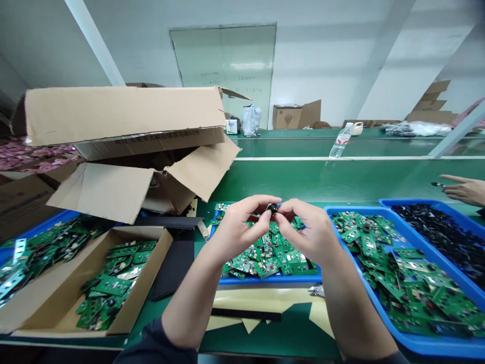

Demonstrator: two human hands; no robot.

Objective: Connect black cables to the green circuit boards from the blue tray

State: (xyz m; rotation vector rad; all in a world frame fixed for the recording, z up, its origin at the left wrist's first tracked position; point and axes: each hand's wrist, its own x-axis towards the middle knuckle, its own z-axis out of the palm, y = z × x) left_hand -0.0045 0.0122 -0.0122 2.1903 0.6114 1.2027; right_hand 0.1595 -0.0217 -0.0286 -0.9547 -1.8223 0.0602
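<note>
My left hand [240, 225] and my right hand [306, 230] meet above the middle blue tray [265, 279], which is heaped with green circuit boards [269, 255]. Both hands pinch a small black part [273, 208] between their fingertips. The part is too small to make out in detail. My forearms reach up from the bottom of the view.
A cardboard box [49, 298] of green boards sits at the left, under a large open carton [125, 146]. At the right are a blue tray of boards [401, 283] and a blue tray of black parts [447, 237]. Another person's hand [464, 189] shows at the far right. A water bottle [341, 141] stands behind.
</note>
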